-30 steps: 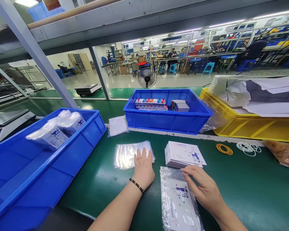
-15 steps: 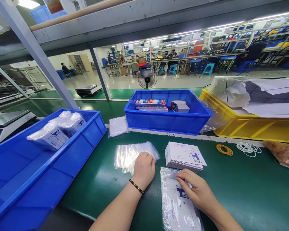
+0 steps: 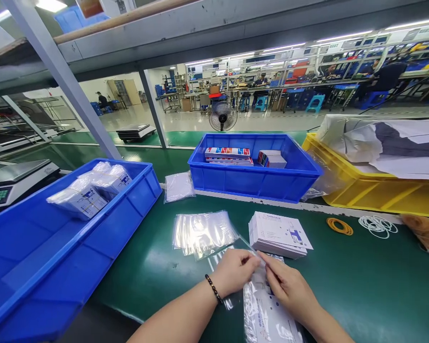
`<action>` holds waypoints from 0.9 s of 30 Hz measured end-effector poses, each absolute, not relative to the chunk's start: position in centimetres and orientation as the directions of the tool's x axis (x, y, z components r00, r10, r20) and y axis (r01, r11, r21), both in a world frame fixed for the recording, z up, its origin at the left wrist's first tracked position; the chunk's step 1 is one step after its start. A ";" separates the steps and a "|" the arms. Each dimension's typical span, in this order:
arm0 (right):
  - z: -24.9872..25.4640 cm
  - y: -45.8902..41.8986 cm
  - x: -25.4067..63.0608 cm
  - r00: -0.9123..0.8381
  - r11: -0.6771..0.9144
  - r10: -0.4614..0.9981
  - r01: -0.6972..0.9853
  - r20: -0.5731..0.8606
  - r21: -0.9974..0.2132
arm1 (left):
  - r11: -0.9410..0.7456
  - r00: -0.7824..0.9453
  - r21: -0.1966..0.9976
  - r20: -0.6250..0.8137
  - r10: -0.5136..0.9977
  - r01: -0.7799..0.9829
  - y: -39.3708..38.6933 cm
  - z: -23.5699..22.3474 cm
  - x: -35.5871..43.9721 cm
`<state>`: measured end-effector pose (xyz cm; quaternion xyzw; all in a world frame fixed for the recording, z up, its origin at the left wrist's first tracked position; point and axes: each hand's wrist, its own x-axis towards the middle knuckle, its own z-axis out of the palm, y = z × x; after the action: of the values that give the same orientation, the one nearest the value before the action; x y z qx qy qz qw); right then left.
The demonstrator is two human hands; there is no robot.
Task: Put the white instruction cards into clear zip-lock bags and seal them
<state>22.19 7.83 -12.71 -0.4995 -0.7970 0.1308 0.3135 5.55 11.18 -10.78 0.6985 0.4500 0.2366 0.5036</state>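
My left hand (image 3: pixel 238 270), with a beaded bracelet at the wrist, pinches the edge of a clear plastic bag (image 3: pixel 224 251). My right hand (image 3: pixel 289 285) closes on the same bag's edge, fingertips almost touching the left ones. Below both hands lie bagged printed cards (image 3: pixel 271 319) with blue lettering. A fan of clear plastic bags (image 3: pixel 203 231) rests on the green table, just beyond my left hand. Beyond my right hand sits a stack of white printed cards (image 3: pixel 279 232).
At left, a blue bin (image 3: pixel 128 209) holds banded bagged cards. Another blue bin (image 3: pixel 253 183) at the back contains small boxes. A yellow crate (image 3: pixel 372 193) with paper stands at right, near yellow rubber bands (image 3: pixel 339 226) and white bands (image 3: pixel 378 226). A scale (image 3: pixel 21 183) is far left.
My left hand has moved right and nearer from the fan of bags, bringing one clear bag to my right hand. Both hands now hold that bag above the bagged cards.
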 end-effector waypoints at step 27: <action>-11.2 7.5 20.6 -0.189 0.437 0.751 0.861 0.632 -0.262 | 0.081 0.411 0.917 -0.253 0.876 0.391 10.5 -10.3 6.1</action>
<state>20.60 7.48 -11.23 -0.5253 -0.7673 -0.0759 0.3600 6.10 10.47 -10.31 0.6401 0.4948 0.2231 0.5437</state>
